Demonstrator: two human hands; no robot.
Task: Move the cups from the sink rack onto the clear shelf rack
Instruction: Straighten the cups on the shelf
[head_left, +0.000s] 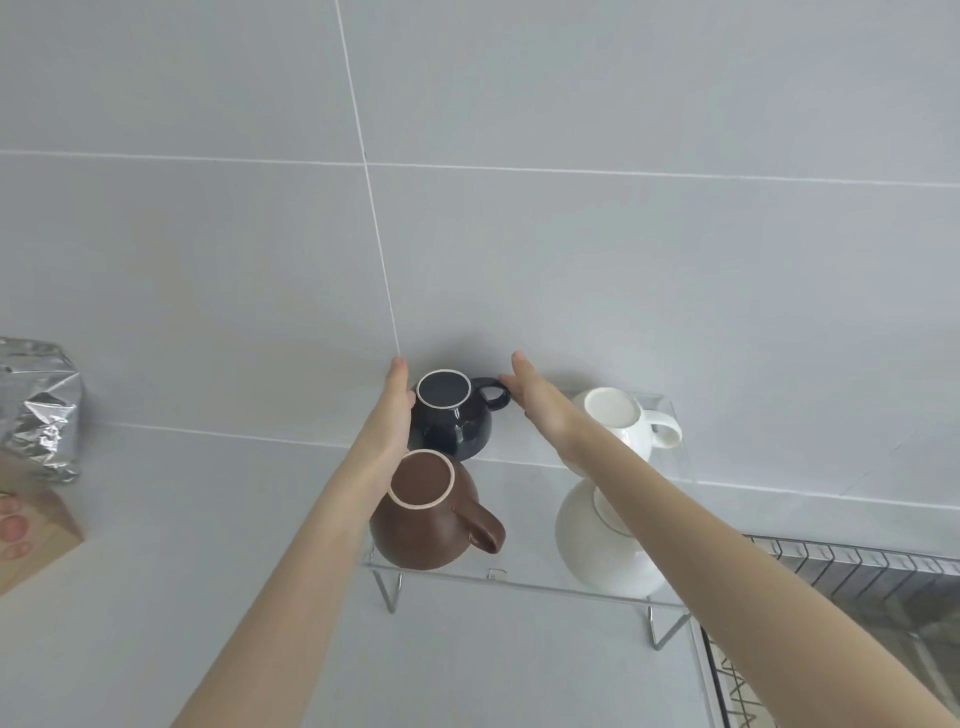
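Four cups stand upside down on the clear shelf rack against the tiled wall. At its back left is a dark navy cup, its handle pointing right. My left hand lies flat against that cup's left side with the fingers straight. My right hand is stretched out just right of the handle, thumb close to it. A brown cup sits front left and a white cup back right. My right forearm partly covers another white cup at the front right.
The wire sink rack shows at the lower right, with no cups visible on the part in view. A crumpled silver foil bag and a brown cardboard box stand at the far left on the counter.
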